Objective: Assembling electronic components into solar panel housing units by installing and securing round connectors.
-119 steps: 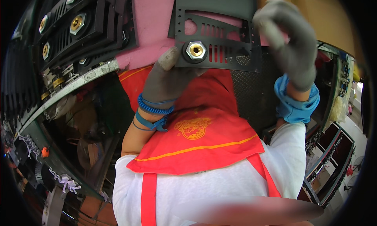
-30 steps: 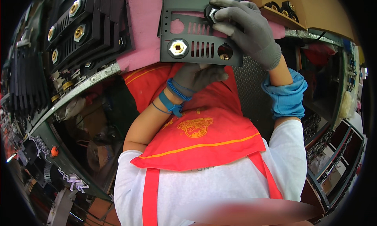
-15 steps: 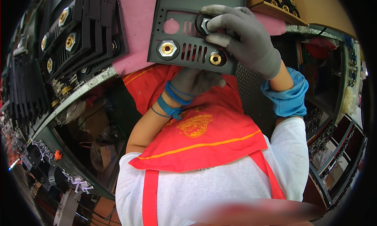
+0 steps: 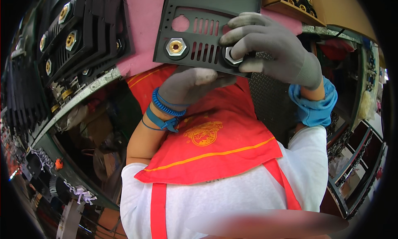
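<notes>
A dark grey metal panel [image 4: 203,52] with slots and round holes lies at the near edge of the pink-topped bench. Its lower left hole carries a brass fitting [image 4: 175,47] with a silver hex nut around it. At the lower right hole, my gloved right hand [image 4: 271,48] has thumb and fingertips closed on another hex nut [image 4: 232,56], which sits against a black ring. My gloved left hand [image 4: 186,84] reaches under the panel's near edge, thumb in sight. The panel and the thumb partly hide its other fingers. An upper left hole in the panel shows pink through it.
Several similar dark panels [image 4: 97,35] with brass fittings and nuts lean in a stack on the left. A cardboard box [image 4: 290,8] at the back right holds several black-and-brass fittings. The pink bench top [image 4: 143,27] ends in a worn metal edge.
My right hand, with the nut and black ring, has moved down from the middle of the panel onto the lower right hole, covering its brass fitting. My left hand has shifted slightly left.
</notes>
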Action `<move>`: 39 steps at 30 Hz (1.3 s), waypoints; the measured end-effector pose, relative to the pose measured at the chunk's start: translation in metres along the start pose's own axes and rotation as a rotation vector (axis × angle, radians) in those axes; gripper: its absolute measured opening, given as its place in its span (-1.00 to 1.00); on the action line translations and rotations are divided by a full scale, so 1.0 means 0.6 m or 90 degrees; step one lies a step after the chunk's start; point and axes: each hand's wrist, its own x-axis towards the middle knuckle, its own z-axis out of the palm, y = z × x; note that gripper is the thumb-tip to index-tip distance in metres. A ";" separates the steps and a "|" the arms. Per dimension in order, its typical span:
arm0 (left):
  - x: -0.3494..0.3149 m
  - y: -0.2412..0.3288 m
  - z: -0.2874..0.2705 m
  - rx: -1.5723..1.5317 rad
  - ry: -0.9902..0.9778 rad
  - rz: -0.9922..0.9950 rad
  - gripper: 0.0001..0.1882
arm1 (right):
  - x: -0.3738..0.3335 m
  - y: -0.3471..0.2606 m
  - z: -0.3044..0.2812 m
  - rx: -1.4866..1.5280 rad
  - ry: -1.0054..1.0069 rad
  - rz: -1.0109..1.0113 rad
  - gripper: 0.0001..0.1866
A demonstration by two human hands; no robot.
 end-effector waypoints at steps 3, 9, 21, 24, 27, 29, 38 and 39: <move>0.018 0.000 0.008 0.002 0.027 0.039 -0.67 | -0.008 -0.026 0.007 -0.168 -0.069 0.013 -0.69; 0.030 -0.013 0.035 -0.041 0.186 0.074 -0.70 | -0.018 -0.036 0.022 -0.327 -0.012 -0.015 -0.71; 0.034 -0.013 0.032 0.053 0.175 0.042 -0.59 | -0.007 -0.047 0.023 -0.384 0.032 0.013 -0.74; 0.035 -0.017 0.027 0.204 0.221 0.071 -0.58 | 0.005 -0.050 0.023 -0.375 0.017 0.045 -0.72; 0.037 -0.019 0.043 0.079 0.167 0.071 -0.68 | 0.005 -0.044 0.031 -0.329 0.047 0.047 -0.63; 0.045 -0.037 0.036 -0.016 0.222 0.091 -0.76 | 0.000 -0.052 0.031 -0.337 0.050 0.034 -0.59; 0.040 -0.040 0.037 0.050 0.228 0.034 -0.69 | 0.007 -0.098 0.028 -0.400 0.032 0.046 -0.67; 0.040 -0.037 0.041 0.066 0.222 0.025 -0.67 | 0.011 -0.105 0.031 -0.437 0.058 0.087 -0.66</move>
